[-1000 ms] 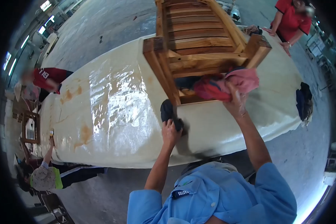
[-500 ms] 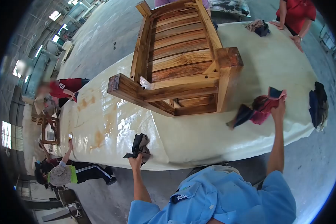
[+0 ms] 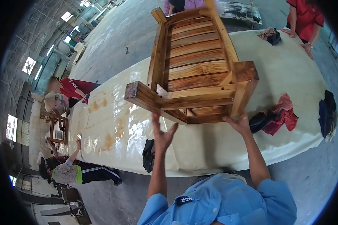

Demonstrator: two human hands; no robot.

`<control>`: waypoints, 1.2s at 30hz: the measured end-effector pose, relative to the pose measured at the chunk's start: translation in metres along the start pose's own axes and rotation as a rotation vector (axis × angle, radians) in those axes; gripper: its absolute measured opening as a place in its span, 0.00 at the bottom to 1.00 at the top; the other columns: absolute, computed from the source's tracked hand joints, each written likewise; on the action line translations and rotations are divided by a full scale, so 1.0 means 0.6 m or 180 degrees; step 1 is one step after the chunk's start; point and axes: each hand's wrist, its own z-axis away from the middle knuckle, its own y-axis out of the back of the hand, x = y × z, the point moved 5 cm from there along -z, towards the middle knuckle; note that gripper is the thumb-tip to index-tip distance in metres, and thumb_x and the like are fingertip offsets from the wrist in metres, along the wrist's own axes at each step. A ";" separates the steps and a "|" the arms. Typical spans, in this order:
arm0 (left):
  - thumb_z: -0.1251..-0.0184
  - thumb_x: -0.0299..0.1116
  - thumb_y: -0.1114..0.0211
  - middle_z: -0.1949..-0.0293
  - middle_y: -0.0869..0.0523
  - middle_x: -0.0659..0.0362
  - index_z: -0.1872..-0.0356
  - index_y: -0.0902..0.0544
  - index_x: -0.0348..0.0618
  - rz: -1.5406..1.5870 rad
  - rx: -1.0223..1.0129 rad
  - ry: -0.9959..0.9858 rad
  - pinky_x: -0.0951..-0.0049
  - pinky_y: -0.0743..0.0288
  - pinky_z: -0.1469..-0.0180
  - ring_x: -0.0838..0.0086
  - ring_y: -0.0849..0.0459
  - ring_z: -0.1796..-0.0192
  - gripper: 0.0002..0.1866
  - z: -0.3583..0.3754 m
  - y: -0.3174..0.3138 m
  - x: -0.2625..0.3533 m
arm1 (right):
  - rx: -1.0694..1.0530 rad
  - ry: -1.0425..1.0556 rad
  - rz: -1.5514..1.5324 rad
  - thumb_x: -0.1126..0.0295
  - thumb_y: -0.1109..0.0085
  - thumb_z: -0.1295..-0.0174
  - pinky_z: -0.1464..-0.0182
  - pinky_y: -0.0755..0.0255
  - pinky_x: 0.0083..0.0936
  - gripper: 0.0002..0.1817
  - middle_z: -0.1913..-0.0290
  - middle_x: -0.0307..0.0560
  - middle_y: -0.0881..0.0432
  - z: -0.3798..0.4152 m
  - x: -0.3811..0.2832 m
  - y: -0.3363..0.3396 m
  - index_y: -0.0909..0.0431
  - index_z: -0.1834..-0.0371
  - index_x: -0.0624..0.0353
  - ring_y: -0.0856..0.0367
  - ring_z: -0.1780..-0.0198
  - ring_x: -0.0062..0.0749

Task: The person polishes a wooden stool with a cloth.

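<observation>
Since half a second ago you have dropped both rags and come in under the wooden bench [image 3: 199,71]. It lies overturned on the long table [image 3: 112,127]. Your left hand [image 3: 162,135] is spread open at the 7 o'clock leg; your right hand [image 3: 239,123] cups the 5 o'clock leg. The dark rag [image 3: 148,154] and red rag [image 3: 283,116] lie loose. Solid, stiff timber, likely heavy: grip the thick legs or rails, not the slats.

Wooden bench [image 3: 193,71] blocks centre; dark rag [image 3: 148,154] left, red cloths [image 3: 281,118] right; table [image 3: 112,123] bare beyond.
</observation>
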 end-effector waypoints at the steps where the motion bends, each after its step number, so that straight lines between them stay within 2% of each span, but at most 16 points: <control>1: 0.50 0.30 0.21 0.32 0.32 0.46 0.28 0.45 0.35 -0.0082 0.0089 -0.0122 0.65 0.42 0.28 0.62 0.35 0.29 0.50 -0.010 -0.024 -0.011 | -0.0085 -0.0422 -0.0554 0.71 0.23 0.50 0.38 0.30 0.29 0.44 0.38 0.48 0.28 -0.007 0.010 -0.010 0.40 0.31 0.63 0.30 0.36 0.32; 3: 0.49 0.28 0.23 0.44 0.23 0.50 0.40 0.33 0.35 0.0555 0.0413 -0.0018 0.68 0.29 0.40 0.67 0.23 0.41 0.36 -0.034 -0.046 -0.020 | -0.0169 -0.0767 -0.1055 0.68 0.23 0.51 0.33 0.35 0.32 0.47 0.35 0.49 0.30 -0.017 0.018 -0.021 0.43 0.29 0.62 0.32 0.33 0.34; 4: 0.47 0.27 0.26 0.48 0.20 0.54 0.46 0.28 0.36 0.0838 0.0426 0.0059 0.70 0.26 0.46 0.70 0.20 0.47 0.27 -0.050 -0.051 -0.024 | 0.0026 -0.0794 -0.1028 0.70 0.25 0.50 0.37 0.32 0.30 0.42 0.38 0.48 0.27 -0.011 0.021 -0.019 0.38 0.33 0.62 0.29 0.36 0.31; 5: 0.47 0.27 0.26 0.48 0.20 0.54 0.46 0.28 0.36 0.0906 0.0460 0.0012 0.70 0.26 0.46 0.70 0.20 0.47 0.27 -0.062 -0.053 -0.023 | 0.0116 -0.0782 -0.0993 0.71 0.25 0.50 0.39 0.30 0.29 0.39 0.39 0.48 0.25 -0.013 0.027 -0.016 0.36 0.34 0.62 0.28 0.38 0.29; 7: 0.45 0.27 0.29 0.61 0.15 0.57 0.57 0.22 0.35 0.0567 0.0724 0.0070 0.73 0.24 0.58 0.74 0.17 0.61 0.16 -0.063 -0.051 -0.020 | 0.0123 -0.0511 -0.0376 0.72 0.28 0.48 0.44 0.26 0.27 0.31 0.45 0.46 0.21 -0.019 0.030 -0.009 0.29 0.40 0.63 0.23 0.43 0.28; 12: 0.45 0.26 0.31 0.67 0.15 0.59 0.60 0.21 0.35 0.0815 0.0924 0.0182 0.73 0.24 0.60 0.75 0.18 0.65 0.13 -0.071 -0.039 -0.022 | -0.0018 -0.0060 0.0838 0.74 0.32 0.47 0.51 0.24 0.25 0.19 0.55 0.43 0.17 -0.040 -0.047 -0.012 0.21 0.51 0.63 0.18 0.53 0.27; 14: 0.46 0.26 0.31 0.67 0.16 0.59 0.59 0.21 0.36 0.0937 0.1018 0.0206 0.73 0.24 0.60 0.75 0.18 0.64 0.14 -0.075 -0.030 -0.032 | -0.0003 0.0166 0.0821 0.76 0.29 0.49 0.67 0.23 0.22 0.13 0.71 0.39 0.18 -0.041 -0.064 -0.021 0.22 0.63 0.65 0.19 0.69 0.22; 21: 0.45 0.25 0.32 0.66 0.17 0.62 0.57 0.22 0.38 0.1234 0.0708 0.0042 0.76 0.26 0.60 0.79 0.20 0.64 0.14 -0.047 -0.039 -0.019 | 0.0674 0.0483 0.0214 0.77 0.30 0.48 0.67 0.24 0.22 0.17 0.67 0.41 0.19 0.009 -0.083 -0.002 0.24 0.56 0.65 0.19 0.70 0.25; 23: 0.48 0.26 0.30 0.65 0.16 0.57 0.58 0.22 0.37 0.0982 0.0955 0.0276 0.72 0.24 0.58 0.74 0.19 0.64 0.15 -0.043 -0.038 -0.042 | -0.0081 -0.0459 0.0402 0.75 0.28 0.49 0.51 0.22 0.28 0.29 0.51 0.47 0.19 -0.011 -0.058 0.010 0.29 0.43 0.65 0.19 0.52 0.31; 24: 0.48 0.26 0.30 0.65 0.16 0.57 0.58 0.22 0.37 0.0989 0.0952 0.0271 0.72 0.24 0.58 0.74 0.19 0.64 0.15 -0.046 -0.039 -0.041 | -0.0075 -0.0454 0.0406 0.75 0.28 0.49 0.51 0.22 0.28 0.29 0.51 0.47 0.19 -0.030 -0.070 0.016 0.29 0.43 0.65 0.19 0.52 0.31; 26: 0.44 0.26 0.31 0.62 0.17 0.58 0.56 0.23 0.37 0.1719 0.0975 0.0639 0.74 0.25 0.58 0.76 0.21 0.61 0.15 -0.046 -0.042 -0.053 | -0.0348 0.0413 0.1933 0.67 0.25 0.54 0.49 0.22 0.31 0.37 0.50 0.56 0.19 -0.073 -0.134 0.015 0.31 0.41 0.68 0.18 0.50 0.40; 28: 0.42 0.26 0.32 0.61 0.18 0.58 0.54 0.23 0.37 0.2248 0.1142 0.0779 0.74 0.25 0.58 0.77 0.21 0.61 0.15 -0.046 -0.077 -0.080 | -0.0396 0.0416 0.2429 0.62 0.24 0.60 0.47 0.23 0.37 0.42 0.48 0.62 0.21 -0.122 -0.189 0.014 0.32 0.41 0.68 0.19 0.48 0.50; 30: 0.39 0.27 0.32 0.58 0.19 0.60 0.49 0.26 0.39 0.3025 0.0998 0.1372 0.75 0.25 0.62 0.78 0.22 0.62 0.18 -0.043 -0.149 -0.127 | -0.0354 0.1730 0.3255 0.65 0.27 0.60 0.48 0.24 0.42 0.39 0.50 0.59 0.20 -0.160 -0.320 -0.012 0.30 0.40 0.63 0.19 0.49 0.53; 32: 0.38 0.33 0.31 0.54 0.19 0.59 0.44 0.29 0.43 0.4054 0.0538 0.2182 0.66 0.21 0.63 0.74 0.20 0.59 0.23 -0.014 -0.233 -0.091 | -0.0893 0.1907 0.3805 0.69 0.31 0.57 0.52 0.25 0.43 0.36 0.53 0.55 0.19 -0.203 -0.445 -0.061 0.30 0.39 0.60 0.19 0.53 0.51; 33: 0.37 0.37 0.31 0.50 0.20 0.59 0.43 0.29 0.48 0.4446 0.0447 0.2587 0.61 0.19 0.55 0.69 0.19 0.52 0.24 0.002 -0.281 -0.066 | -0.1084 0.2193 0.4247 0.70 0.33 0.56 0.54 0.25 0.42 0.35 0.56 0.53 0.19 -0.216 -0.490 -0.091 0.30 0.38 0.59 0.18 0.55 0.48; 36: 0.34 0.46 0.34 0.44 0.23 0.57 0.40 0.30 0.49 0.5932 -0.0372 0.2871 0.56 0.22 0.44 0.66 0.23 0.41 0.26 0.023 -0.420 0.045 | -0.1757 0.3010 0.5302 0.70 0.35 0.54 0.60 0.25 0.38 0.30 0.62 0.48 0.16 -0.228 -0.549 -0.195 0.25 0.41 0.57 0.16 0.58 0.41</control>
